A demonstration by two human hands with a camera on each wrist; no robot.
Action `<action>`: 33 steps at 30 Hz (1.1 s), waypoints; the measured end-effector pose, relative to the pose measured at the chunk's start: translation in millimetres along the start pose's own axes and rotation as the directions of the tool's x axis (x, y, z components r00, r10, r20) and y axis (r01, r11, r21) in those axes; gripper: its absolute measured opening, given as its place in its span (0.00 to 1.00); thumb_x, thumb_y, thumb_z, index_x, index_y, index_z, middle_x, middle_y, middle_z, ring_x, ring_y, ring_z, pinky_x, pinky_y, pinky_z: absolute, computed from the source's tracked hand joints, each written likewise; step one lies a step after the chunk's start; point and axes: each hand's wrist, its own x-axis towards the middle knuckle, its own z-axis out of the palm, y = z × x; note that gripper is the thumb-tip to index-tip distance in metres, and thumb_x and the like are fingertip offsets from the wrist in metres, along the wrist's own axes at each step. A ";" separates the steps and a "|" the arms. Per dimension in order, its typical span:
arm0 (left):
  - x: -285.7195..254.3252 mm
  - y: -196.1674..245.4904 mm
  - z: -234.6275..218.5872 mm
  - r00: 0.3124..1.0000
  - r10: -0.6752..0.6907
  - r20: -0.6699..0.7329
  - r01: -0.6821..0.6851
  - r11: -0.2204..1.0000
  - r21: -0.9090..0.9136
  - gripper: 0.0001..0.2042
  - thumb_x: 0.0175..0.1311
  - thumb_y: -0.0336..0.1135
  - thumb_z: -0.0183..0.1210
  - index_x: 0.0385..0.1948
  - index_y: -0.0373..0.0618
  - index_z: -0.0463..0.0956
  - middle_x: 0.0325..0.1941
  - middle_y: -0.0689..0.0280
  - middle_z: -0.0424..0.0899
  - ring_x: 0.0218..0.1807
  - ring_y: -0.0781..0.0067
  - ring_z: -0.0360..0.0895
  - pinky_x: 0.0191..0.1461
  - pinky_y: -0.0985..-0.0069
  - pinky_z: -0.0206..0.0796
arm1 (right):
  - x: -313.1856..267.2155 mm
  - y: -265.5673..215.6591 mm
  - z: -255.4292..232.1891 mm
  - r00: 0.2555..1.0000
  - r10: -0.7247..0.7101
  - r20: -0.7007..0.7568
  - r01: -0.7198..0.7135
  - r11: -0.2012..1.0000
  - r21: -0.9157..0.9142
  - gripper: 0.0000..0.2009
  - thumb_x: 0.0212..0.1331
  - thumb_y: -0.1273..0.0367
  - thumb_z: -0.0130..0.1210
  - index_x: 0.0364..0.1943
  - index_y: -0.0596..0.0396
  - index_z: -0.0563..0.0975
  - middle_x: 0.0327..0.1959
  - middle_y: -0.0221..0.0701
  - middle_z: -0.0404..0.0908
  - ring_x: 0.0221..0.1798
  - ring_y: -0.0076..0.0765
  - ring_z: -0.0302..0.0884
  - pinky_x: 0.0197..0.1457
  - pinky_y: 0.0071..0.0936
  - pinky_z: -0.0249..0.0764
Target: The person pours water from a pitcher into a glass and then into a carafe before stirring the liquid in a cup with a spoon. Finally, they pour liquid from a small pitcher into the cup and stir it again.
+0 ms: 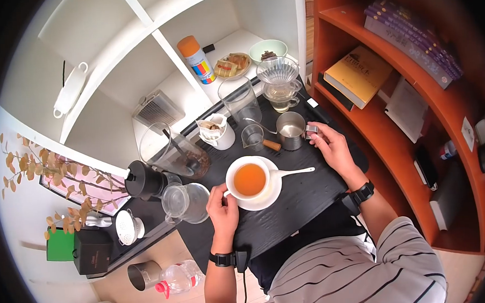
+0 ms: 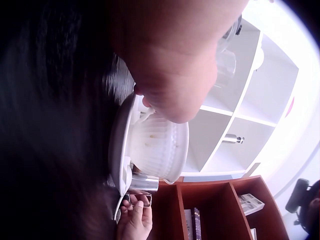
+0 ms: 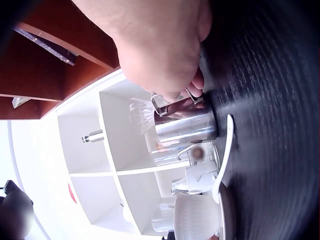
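Observation:
A white teacup (image 1: pixel 250 180) of amber tea stands on a white saucer (image 1: pixel 269 201) near the middle of the black table. Across the saucer's right side lies a white spoon (image 1: pixel 296 171), its handle pointing right. My left hand (image 1: pixel 222 211) pinches the cup's handle; in the left wrist view the hand covers most of that handle. The cup's ribbed side (image 2: pixel 157 145) shows there. To the right, the fingers of my right hand (image 1: pixel 334 148) grip the handle of a stainless steel pitcher (image 1: pixel 291 133), which stands upright on the table.
Beside the pitcher sits a small glass jug with a wooden handle (image 1: pixel 271 144). A glass dripper (image 1: pixel 279 82), white canister (image 1: pixel 217 132), black-lidded grinder (image 1: pixel 143 180) and glass server (image 1: pixel 184 202) stand around the back and left. White shelves rise behind; a brown bookcase (image 1: pixel 357 128) flanks the right.

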 end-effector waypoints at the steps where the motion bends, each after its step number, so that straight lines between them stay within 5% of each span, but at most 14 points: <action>1: 0.2 1.1 -0.4 1.000 0.015 0.001 -0.015 1.000 0.014 0.10 0.65 0.19 0.57 0.45 0.37 0.83 0.31 0.66 0.76 0.26 0.78 0.68 0.31 0.78 0.62 | -0.2 -0.3 0.0 1.000 0.001 0.008 -0.001 1.000 0.018 0.18 0.75 0.75 0.59 0.66 0.57 0.79 0.46 0.35 0.88 0.44 0.27 0.89 0.51 0.26 0.83; 17: -0.9 0.8 0.0 1.000 0.002 -0.013 -0.002 1.000 0.007 0.09 0.67 0.21 0.58 0.45 0.37 0.84 0.32 0.65 0.79 0.26 0.78 0.71 0.32 0.78 0.65 | -0.6 5.1 3.9 0.994 -0.094 -0.050 0.092 0.995 -0.046 0.20 0.73 0.74 0.61 0.68 0.55 0.79 0.44 0.35 0.88 0.41 0.25 0.86 0.49 0.26 0.81; 33: -2.9 4.3 2.2 0.997 0.058 -0.055 -0.052 0.994 0.095 0.08 0.68 0.23 0.58 0.43 0.36 0.84 0.30 0.61 0.78 0.25 0.71 0.76 0.32 0.73 0.69 | 0.5 3.8 3.8 0.986 -0.137 -0.091 0.130 0.989 -0.075 0.14 0.71 0.72 0.64 0.57 0.61 0.81 0.39 0.37 0.84 0.38 0.31 0.84 0.43 0.28 0.81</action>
